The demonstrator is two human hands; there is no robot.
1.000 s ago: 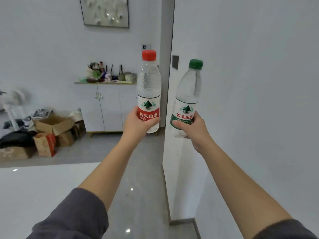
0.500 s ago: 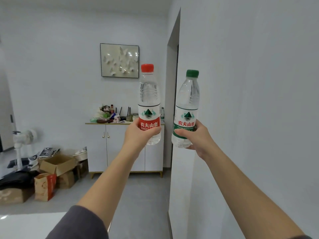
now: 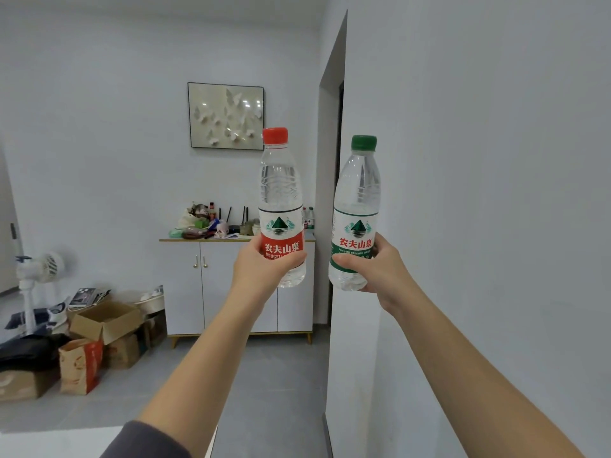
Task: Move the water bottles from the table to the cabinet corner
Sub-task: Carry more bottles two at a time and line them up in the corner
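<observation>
My left hand [image 3: 261, 269] grips a clear water bottle with a red cap and red label [image 3: 280, 193], held upright in front of me. My right hand [image 3: 380, 269] grips a second bottle with a green cap and green label [image 3: 358, 200], also upright, just right of the first. Both arms are stretched forward. Across the room stands the white cabinet [image 3: 228, 285], its top cluttered on the left; two small bottles [image 3: 308, 219] stand at its right corner, partly hidden behind the red-label bottle.
A white wall corner [image 3: 344, 325] juts out close on my right, with a dark doorway behind it. Cardboard boxes [image 3: 105, 322], a paper bag [image 3: 79, 365] and a white fan [image 3: 36, 276] crowd the floor left of the cabinet. Grey floor leads to the cabinet.
The view has tilted up and drawn nearer to the cabinet, which now sits lower and larger. Both bottles stay upright in my hands; the white tabletop has nearly left the bottom edge.
</observation>
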